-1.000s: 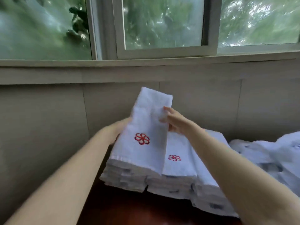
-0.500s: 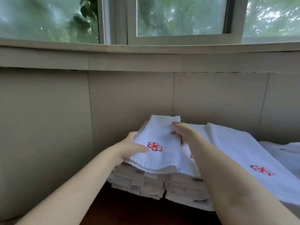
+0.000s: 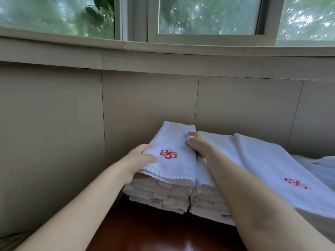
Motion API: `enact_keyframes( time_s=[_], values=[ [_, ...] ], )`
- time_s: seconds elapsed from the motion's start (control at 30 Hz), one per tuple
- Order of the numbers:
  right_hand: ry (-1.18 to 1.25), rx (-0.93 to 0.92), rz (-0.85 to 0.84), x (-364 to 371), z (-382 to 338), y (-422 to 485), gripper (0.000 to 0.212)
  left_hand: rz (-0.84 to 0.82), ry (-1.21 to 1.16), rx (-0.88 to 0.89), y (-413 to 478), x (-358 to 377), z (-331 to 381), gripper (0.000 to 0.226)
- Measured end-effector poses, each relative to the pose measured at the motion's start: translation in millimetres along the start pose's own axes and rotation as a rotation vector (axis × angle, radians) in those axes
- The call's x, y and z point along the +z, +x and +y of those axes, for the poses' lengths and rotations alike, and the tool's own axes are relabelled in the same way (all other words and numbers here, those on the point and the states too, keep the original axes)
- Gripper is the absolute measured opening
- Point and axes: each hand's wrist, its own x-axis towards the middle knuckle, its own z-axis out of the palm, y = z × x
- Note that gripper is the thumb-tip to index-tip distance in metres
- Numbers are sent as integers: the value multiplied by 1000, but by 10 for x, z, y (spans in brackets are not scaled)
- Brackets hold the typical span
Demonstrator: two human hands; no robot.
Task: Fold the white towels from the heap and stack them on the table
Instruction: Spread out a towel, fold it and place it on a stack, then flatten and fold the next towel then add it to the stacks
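Lowest in the frame lies the dark red-brown table (image 3: 163,238), with two bare forearms reaching up across it from the bottom corners. The right forearm covers part of the middle stack (image 3: 208,200) of folded towels. Left of centre stands the left stack (image 3: 159,196), its layered edges facing the camera. At the right, another folded towel (image 3: 272,169) with a red flower mark tops a third pile, and loose white towels of the heap (image 3: 322,169) trail off the right edge. Behind is a beige panelled wall (image 3: 54,124), then a window (image 3: 199,15) across the top.

Compared with half a second ago, the folded towel (image 3: 174,153) has settled lower and flatter on the left stack.

The left hand (image 3: 139,158) grips that towel's left edge, thumb on top beside the red flower, fingers underneath. The right hand (image 3: 196,144) pinches its right edge with curled fingers, near the middle of the frame.
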Motion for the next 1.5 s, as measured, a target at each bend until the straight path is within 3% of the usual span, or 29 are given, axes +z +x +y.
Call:
enact_keyframes(
  time_s=[0.2, 0.23, 0.3, 0.33, 0.4, 0.47, 0.57, 0.7, 0.8, 0.87, 0.93, 1.03, 1.17, 1.37, 1.5],
  values=[
    [-287, -74, 160, 113, 4, -23, 37, 105, 196, 47, 1, 119, -38, 55],
    [-324, -78, 179, 140, 9, -38, 36, 170, 299, 43, -19, 143, -42, 51],
    [-417, -87, 282, 170, 50, -57, 24, 395, 777, 89, -81, 224, -44, 37],
    [-501, -116, 331, 168, 51, -66, 12, 502, 1013, 181, -102, 282, -40, 32],
    [-674, -303, 378, 163, 19, -107, 12, 528, 1168, 429, -119, 433, -43, 36],
    [-726, -444, 197, 219, -4, -100, 35, 333, 1115, 475, -116, 592, -91, 50],
    [-800, -306, -221, 300, 0, -159, 53, 185, 1153, 363, -124, 725, -221, 65],
    [-827, -266, -293, 221, -15, -314, 50, 204, 1138, 363, -190, 735, -300, 62],
    [-676, -248, -285, 105, -32, -523, 36, 180, 1134, 389, -295, 728, -294, 57],
    [-611, -197, -319, -49, -43, -735, 40, 156, 1121, 395, -392, 709, -245, 50],
    [-763, -291, -386, -314, -11, -949, 46, 145, 1124, 389, -499, 686, -148, 43],
    [-800, -343, -345, -875, 97, -1306, 48, 94, 1117, 376, -713, 731, 43, 37],
    [-741, -265, -173, -1685, 402, -1880, 42, -69, 1023, 344, -1117, 982, 258, 33],
    [-713, -240, -33, -2545, 1245, -3048, 31, -205, 896, 315, -1843, 1885, 214, 34],
    [-863, -50, 147, -2908, 1880, -3717, 34, -340, 898, 301, -2277, 2614, 123, 37]
  ],
)
